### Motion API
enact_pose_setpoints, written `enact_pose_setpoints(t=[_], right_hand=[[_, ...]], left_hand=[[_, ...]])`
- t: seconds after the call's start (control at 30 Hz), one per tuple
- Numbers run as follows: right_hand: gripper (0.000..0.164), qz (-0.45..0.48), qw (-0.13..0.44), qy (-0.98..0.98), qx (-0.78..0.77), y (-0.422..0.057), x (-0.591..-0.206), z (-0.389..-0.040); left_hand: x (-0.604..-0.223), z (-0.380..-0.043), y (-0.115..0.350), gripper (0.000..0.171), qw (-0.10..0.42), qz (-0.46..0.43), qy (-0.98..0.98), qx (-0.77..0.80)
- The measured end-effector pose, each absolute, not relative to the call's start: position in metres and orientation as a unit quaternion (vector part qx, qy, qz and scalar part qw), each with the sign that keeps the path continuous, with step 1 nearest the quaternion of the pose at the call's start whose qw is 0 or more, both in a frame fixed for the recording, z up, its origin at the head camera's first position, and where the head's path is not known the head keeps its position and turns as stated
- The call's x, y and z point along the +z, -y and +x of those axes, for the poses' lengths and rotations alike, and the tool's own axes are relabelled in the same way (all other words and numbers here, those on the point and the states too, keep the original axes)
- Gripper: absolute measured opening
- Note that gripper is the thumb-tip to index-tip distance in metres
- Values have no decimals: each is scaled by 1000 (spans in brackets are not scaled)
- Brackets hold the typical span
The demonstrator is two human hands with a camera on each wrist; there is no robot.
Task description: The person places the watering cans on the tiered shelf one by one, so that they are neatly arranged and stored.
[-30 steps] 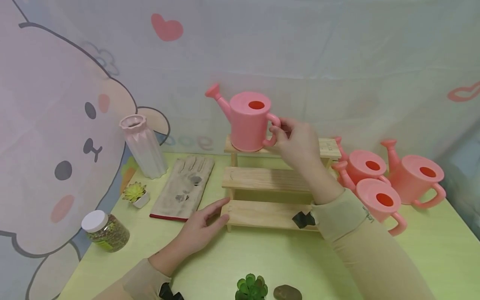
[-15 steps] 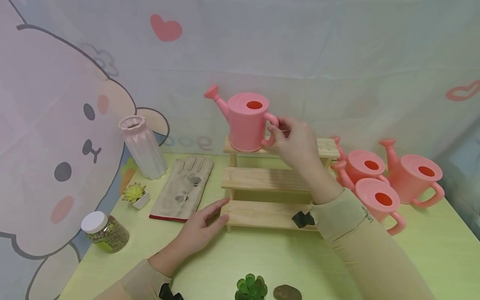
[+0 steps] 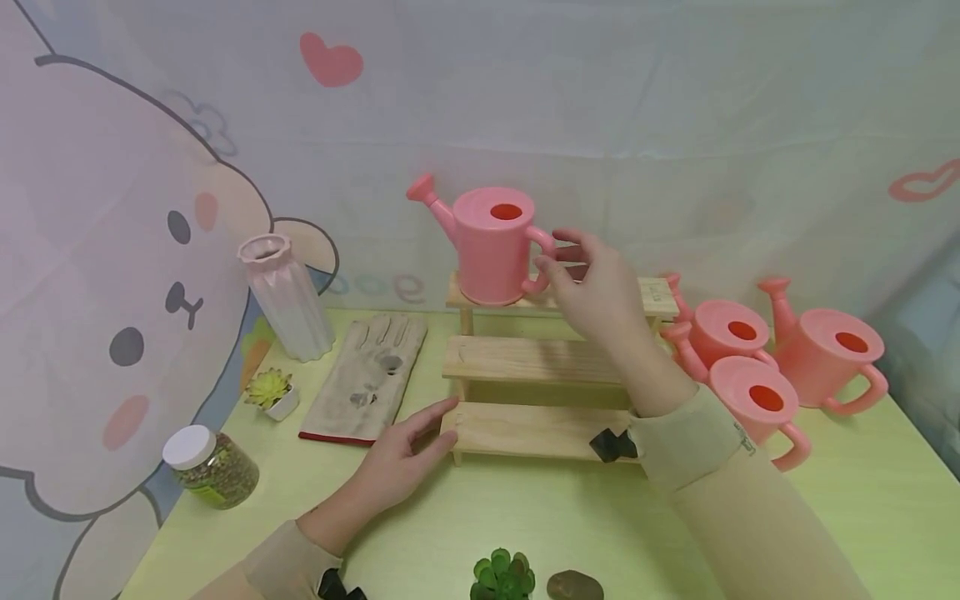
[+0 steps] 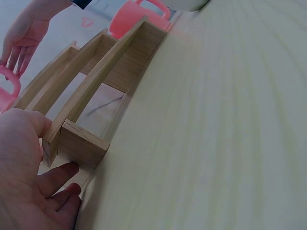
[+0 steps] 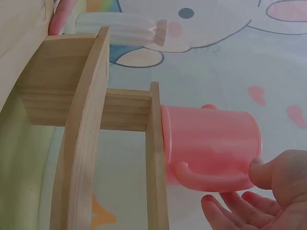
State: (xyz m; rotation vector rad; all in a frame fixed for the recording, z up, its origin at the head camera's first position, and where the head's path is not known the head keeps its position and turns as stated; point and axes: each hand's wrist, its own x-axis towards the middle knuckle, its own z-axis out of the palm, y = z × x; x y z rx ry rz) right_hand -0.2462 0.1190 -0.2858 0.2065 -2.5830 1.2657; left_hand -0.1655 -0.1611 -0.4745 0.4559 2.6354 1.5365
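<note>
A pink watering can (image 3: pixel 491 250) stands upright on the top step of a wooden three-step shelf (image 3: pixel 525 358), its spout to the left. At its handle is my right hand (image 3: pixel 600 287); the fingers are loosened and spread round the handle without closing on it. In the right wrist view, the thumb lies right at the handle of the can (image 5: pixel 211 148) and the other fingers of the hand (image 5: pixel 259 201) are apart from it. My left hand (image 3: pixel 401 458) rests its fingertips against the left end of the lowest step (image 4: pixel 79 143), fingers relaxed.
Several more pink watering cans (image 3: pixel 836 358) stand right of the shelf. On the left are a ribbed vase (image 3: pixel 288 300), gloves (image 3: pixel 367 379), a small potted succulent (image 3: pixel 273 392) and a lidded jar (image 3: pixel 213 467). A green succulent (image 3: pixel 502 575) and a brown stone (image 3: pixel 575 585) lie in front.
My right hand has loosened its pinch on the watering can's handle, and its fingers have spread and shifted slightly right. The can stays on the top step; the left hand has not moved.
</note>
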Motion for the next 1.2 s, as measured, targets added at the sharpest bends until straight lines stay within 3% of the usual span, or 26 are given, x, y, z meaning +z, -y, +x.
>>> enact_pose_setpoints(t=[0.37, 0.7, 0.9, 1.2], right_hand=[[60, 77, 156, 867, 467, -156, -292, -213], [50, 84, 194, 851, 481, -205, -322, -171], [47, 84, 254, 847, 460, -236, -346, -156], [50, 13, 279, 852, 444, -282, -374, -134]], left_hand=[[-473, -166, 161, 50, 28, 154, -853, 498], [-474, -165, 160, 51, 19, 164, -854, 493], [-474, -165, 161, 52, 21, 161, -854, 494], [-477, -167, 162, 50, 18, 166, -852, 497]])
